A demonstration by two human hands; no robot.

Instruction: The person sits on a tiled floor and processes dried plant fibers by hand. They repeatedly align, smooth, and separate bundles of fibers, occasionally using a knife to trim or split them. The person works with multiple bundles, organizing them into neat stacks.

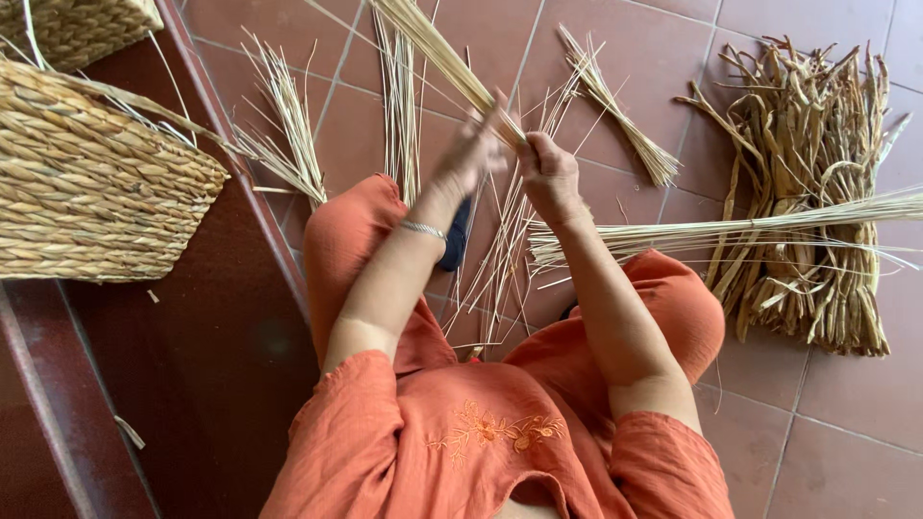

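Observation:
My left hand (pixel 471 154) and my right hand (pixel 550 173) are both closed around a thin bundle of pale straw stalks (pixel 442 58) that runs up and to the left from my fists. The left hand is slightly blurred. Loose stalks (pixel 500 259) hang down from the hands between my knees, which are clad in orange cloth. A silver bracelet (pixel 424 229) circles my left wrist.
A woven basket (pixel 96 183) sits on a dark red step at left, with a second one (pixel 77 27) above it. Small straw bundles (pixel 288 115) (pixel 620 115) lie on the tiled floor. A long bundle (pixel 750 226) crosses a pile of thick dried fibre (pixel 817 192) at right.

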